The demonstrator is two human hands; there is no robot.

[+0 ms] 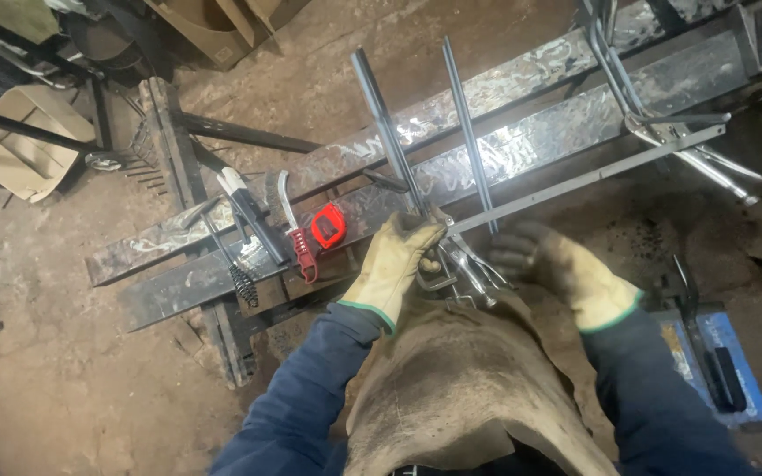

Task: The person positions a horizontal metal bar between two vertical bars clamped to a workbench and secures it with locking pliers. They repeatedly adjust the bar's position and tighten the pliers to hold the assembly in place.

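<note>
Leather apron (469,379) nearest me. Left hand (396,262) closed around locking pliers (460,269) clamping thin rods (474,132) at the tabletop's (222,273) near edge, presumably steadying them; right hand (557,264) curled beside, grip unclear.

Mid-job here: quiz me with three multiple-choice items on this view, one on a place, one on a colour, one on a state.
1. Where does the tape measure lie?
A. on the floor
B. on the steel beams, beside the wire brush
C. in the cardboard box

2. What colour is the tape measure?
A. red
B. green
C. white

3. What is the left hand doing?
A. hanging free
B. gripping the clamp
C. holding the brush

Answers: 1 B, it rests on the steel beams next to the wire brush. 2 A, its case is red. 3 B, the gloved fingers close on the clamp.
</note>
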